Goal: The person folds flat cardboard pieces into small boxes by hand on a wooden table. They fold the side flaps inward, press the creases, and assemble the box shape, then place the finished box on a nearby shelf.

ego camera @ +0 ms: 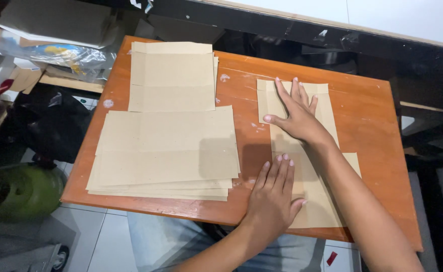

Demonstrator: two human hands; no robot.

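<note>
Here a wooden table (pixel 372 126) with an orange-brown top fills most of the head view, its surface marked with pale smears. On its left half lies a stack of large brown paper sheets (pixel 166 151), the edges fanned slightly at the near side. Just beyond it, touching its far edge, sits a smaller stack of folded brown paper (pixel 172 75), squared up near the table's far left corner.

On the right half lies a single folded brown paper piece (pixel 327 116), long and narrow, running from the far side toward the near edge. Both hands rest flat on it. The right hand (pixel 298 113) presses down on its far part, palm down, fingers straight and close together, thumb spread out to the left. The left hand (pixel 273 199) presses on its near part by the left edge, fingers straight and together, thumb out to the right. Neither hand grips anything.

Off the table's left side are a green rounded container (pixel 27 191) on the floor and a clear plastic bag (pixel 65 55) among cardboard clutter.
</note>
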